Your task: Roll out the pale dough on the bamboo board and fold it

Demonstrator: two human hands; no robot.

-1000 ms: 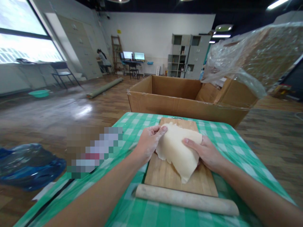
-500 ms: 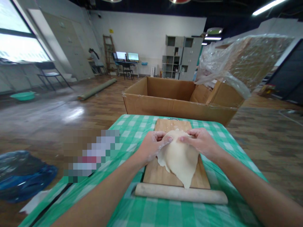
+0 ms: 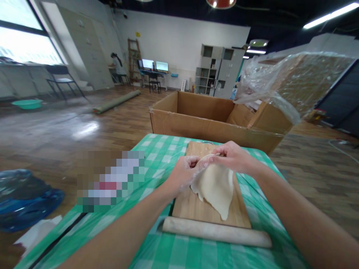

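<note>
A thin, pale sheet of dough (image 3: 214, 186) hangs from both hands over a wooden cutting board (image 3: 187, 212). Its upper edge is pinched by my left hand (image 3: 186, 172), which is closed on the left side. Close beside it, my right hand (image 3: 231, 157) is also closed on the top edge, and the fingertips of both hands nearly meet. The dough's ragged lower end narrows to a point near the front of the board. Flour whitens my fingers. A wooden rolling pin (image 3: 215, 232) lies across the table just in front of the board.
A green checked cloth (image 3: 157, 149) covers the table. Beyond its far edge stands a large open cardboard box (image 3: 196, 121). Something pixelated (image 3: 112, 183) lies at the left edge, and a blue plastic bag (image 3: 30, 201) is on the floor. Far back, a person (image 3: 117, 67) sits.
My right hand has moved left and slightly up along the dough's top edge, closer to my left hand. The dough now hangs narrower. The camera view has shifted slightly.
</note>
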